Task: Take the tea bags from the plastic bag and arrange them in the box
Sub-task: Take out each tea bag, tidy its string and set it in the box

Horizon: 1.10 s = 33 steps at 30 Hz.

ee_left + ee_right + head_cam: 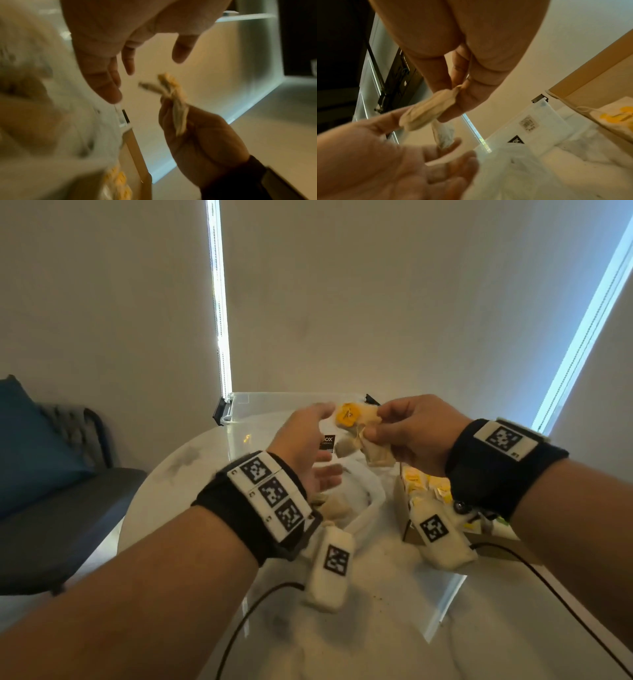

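My right hand (378,424) pinches a small bunch of beige tea bags (375,451) with a yellow tag (347,414), held up above the table. In the right wrist view the tea bags (426,112) hang from thumb and fingers. My left hand (322,440) is open just left of them, fingers spread; the left wrist view shows a small gap between its fingers (109,86) and the tea bags (173,94). The white plastic bag (364,501) lies below the hands. The cardboard box (407,529) to its right holds several yellow-tagged tea bags (424,486).
A clear plastic storage bin (260,405) stands at the back of the round white table (191,460). A dark chair with a blue cushion (37,446) stands to the left. Black cables (239,625) trail from both wrists across the near table.
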Tool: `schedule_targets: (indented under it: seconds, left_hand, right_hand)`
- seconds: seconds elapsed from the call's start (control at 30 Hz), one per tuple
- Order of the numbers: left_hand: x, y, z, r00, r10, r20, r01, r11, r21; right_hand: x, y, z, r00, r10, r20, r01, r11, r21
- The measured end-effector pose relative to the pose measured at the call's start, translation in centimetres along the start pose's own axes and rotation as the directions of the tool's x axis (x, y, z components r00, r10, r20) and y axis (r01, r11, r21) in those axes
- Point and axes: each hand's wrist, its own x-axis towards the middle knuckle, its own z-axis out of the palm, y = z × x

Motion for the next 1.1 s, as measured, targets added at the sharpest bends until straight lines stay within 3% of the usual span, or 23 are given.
schedule_targets:
  seconds: [0.1,0.17,0.23,0.3,0.37,0.47,0.53,0.57,0.63,0.7,0.77,0.8,0.83,0.97,1.03,1.1]
  left_hand:
    - [0.3,-0.8,1.2,0.992,-0.070,0.104,0.102,0.935,-0.340]
    - [0.6,-1.9,2.0,0.965,-0.012,0.263,0.156,0.830,-0.535]
    - [0.9,-3.0,3.0,0.908,0.037,0.418,0.245,0.762,-0.599]
    - [1.2,-3.9,4.1,0.897,0.013,0.441,0.297,0.721,-0.626]
    - [2.8,-5.3,4.9,0.915,-0.075,0.398,0.341,0.670,-0.659]
    - [4.9,-6.0,5.8,0.975,-0.122,0.185,0.208,0.787,-0.581]
    - [4.8,-6.2,6.4,0.970,-0.112,0.214,0.214,0.809,-0.548]
    - [4.6,-6.3,6.7,0.957,-0.125,0.261,0.258,0.778,-0.573]
    - [4.7,-6.7,7.9,0.979,-0.052,0.198,0.142,0.869,-0.475]
    - [8.7,-8.5,8.6,0.949,-0.125,0.290,0.275,0.778,-0.566]
    - [8.1,-8.2,9.8,0.904,-0.226,0.364,0.397,0.759,-0.516]
    - [6.3,-7.0,10.3,0.921,-0.220,0.321,0.363,0.784,-0.505]
    - [4.1,-6.6,10.4,0.957,-0.138,0.255,0.244,0.861,-0.447]
    - [2.0,-6.4,10.9,0.864,-0.263,0.429,0.453,0.778,-0.436]
    - [1.3,-6.5,11.2,0.818,-0.257,0.515,0.509,0.740,-0.440]
    - [0.8,-6.5,11.5,0.800,-0.222,0.557,0.522,0.715,-0.464]
  right_hand:
    - [-0.6,-1.2,-0.5,0.995,0.010,0.103,-0.023,0.992,0.126]
    - [-1.1,-1.6,-0.7,0.990,0.036,0.136,-0.047,0.996,0.074]
    - [-1.2,-1.5,-0.8,0.997,0.014,0.072,0.005,0.967,-0.255]
    - [-1.3,-1.1,-0.9,0.998,-0.064,0.023,0.065,0.787,-0.614]
    - [-1.2,-0.9,-1.5,0.996,-0.084,-0.012,0.051,0.704,-0.708]
    - [-1.5,-0.5,-3.1,0.999,-0.020,-0.049,-0.021,0.703,-0.711]
    - [-1.8,0.0,-4.0,0.999,0.026,-0.024,-0.036,0.661,-0.750]
    - [-2.1,0.4,-4.3,0.999,0.036,-0.020,-0.039,0.649,-0.760]
    - [-2.4,1.1,-5.1,0.999,0.033,-0.024,-0.039,0.660,-0.751]
    - [-2.8,1.6,-6.0,0.999,0.014,-0.029,-0.032,0.654,-0.756]
    - [-2.9,1.8,-7.1,0.999,-0.037,-0.029,0.000,0.621,-0.783]
    - [-2.9,1.8,-7.6,0.997,-0.068,-0.040,0.009,0.605,-0.797]
    - [-3.0,1.8,-8.1,0.994,-0.095,-0.058,0.011,0.604,-0.797]
    - [-4.0,1.0,-9.9,0.982,-0.170,-0.079,0.094,0.812,-0.576]
    - [-4.7,0.5,-10.7,0.980,-0.197,-0.009,0.162,0.831,-0.532]
    - [-5.0,0.1,-11.3,0.981,-0.187,0.056,0.188,0.826,-0.532]
